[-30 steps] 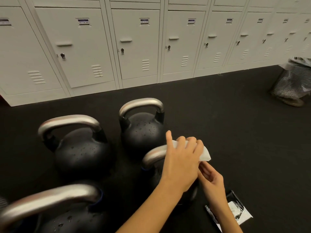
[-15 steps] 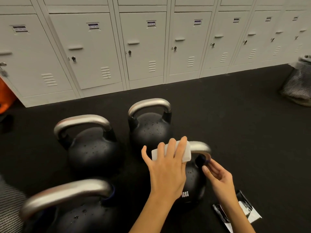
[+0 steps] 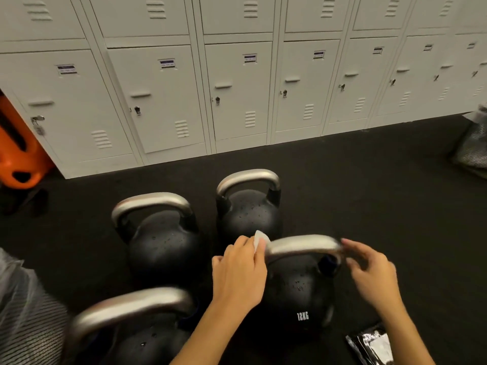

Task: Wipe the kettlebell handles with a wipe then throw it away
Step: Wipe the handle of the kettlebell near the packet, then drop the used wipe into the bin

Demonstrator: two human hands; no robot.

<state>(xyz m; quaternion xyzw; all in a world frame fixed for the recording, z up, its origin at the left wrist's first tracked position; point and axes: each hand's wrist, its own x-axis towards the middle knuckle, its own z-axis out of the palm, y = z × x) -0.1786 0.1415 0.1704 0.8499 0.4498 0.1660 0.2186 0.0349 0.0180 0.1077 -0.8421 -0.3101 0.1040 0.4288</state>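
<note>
Several black kettlebells with steel handles stand on the dark floor. The nearest right one, marked 12KG (image 3: 300, 288), has my left hand (image 3: 239, 270) wrapped round the left end of its handle (image 3: 303, 246), pressing a white wipe (image 3: 259, 239) against it. My right hand (image 3: 371, 270) rests at the handle's right end, fingers loosely curled, blurred. Other kettlebells stand behind it (image 3: 249, 206), to the left (image 3: 160, 233) and at the near left (image 3: 131, 327).
A torn black wipe wrapper (image 3: 371, 346) lies on the floor at the lower right. White lockers (image 3: 237, 96) line the back. A mesh bin (image 3: 471, 146) with a liner sits at the far right. An orange object (image 3: 15, 156) is at the left edge.
My left hand slid the wipe leftwards along the handle to its left end. My right hand rose to the handle's right end. The view tilted up and shifted.
</note>
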